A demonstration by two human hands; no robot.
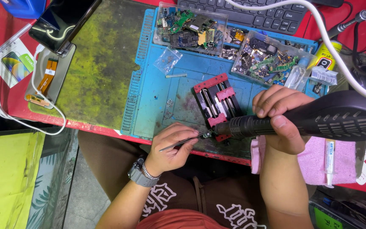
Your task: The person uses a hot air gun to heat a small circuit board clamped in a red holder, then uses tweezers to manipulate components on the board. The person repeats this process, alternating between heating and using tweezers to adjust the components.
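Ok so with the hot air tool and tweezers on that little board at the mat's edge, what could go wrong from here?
Three likely risks:
1. The small board sits at the blue mat's near edge, held only by tweezers in the left hand; it may slip off.
2. The hot air tool's nozzle points toward the left hand's fingertips, so a burn seems possible.
3. Its white cable drapes over the open parts trays; a tug might spill them.

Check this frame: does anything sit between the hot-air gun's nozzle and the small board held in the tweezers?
Nothing visible does. The nozzle points straight at the small board pinched by the tweezers, beside the red holder.
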